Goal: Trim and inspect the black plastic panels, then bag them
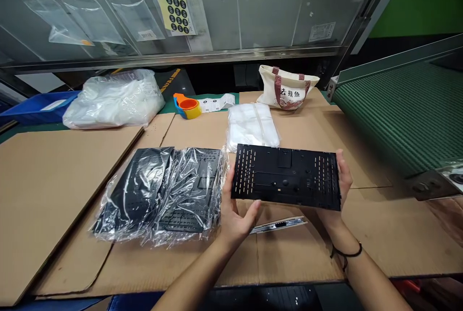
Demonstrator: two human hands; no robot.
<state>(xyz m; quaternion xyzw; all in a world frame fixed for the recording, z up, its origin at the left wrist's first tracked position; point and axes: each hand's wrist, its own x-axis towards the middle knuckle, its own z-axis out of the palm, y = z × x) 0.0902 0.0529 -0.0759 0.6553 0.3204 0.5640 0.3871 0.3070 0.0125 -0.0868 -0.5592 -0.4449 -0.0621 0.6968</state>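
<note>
Between my two hands is a flat black plastic panel (pixel 285 176) with rows of slots near both ends. My left hand (pixel 235 209) grips its left end, the thumb along the lower edge. At the right end my right hand (pixel 336 195) holds the side, fingers behind it and partly hidden. The panel is raised over the cardboard-covered table. Below it lies a utility knife (pixel 278 224), touched by neither hand. To the left, similar black panels (pixel 144 181) rest in clear plastic wrapping, close to my left hand.
A stack of clear bags (pixel 251 125) lies behind the panel, near a cloth bag (pixel 287 89) and a tape roll (pixel 190 107). A large plastic bundle (pixel 115 99) and a blue tray (pixel 39 106) stand back left. A green conveyor belt (pixel 405 108) runs along the right.
</note>
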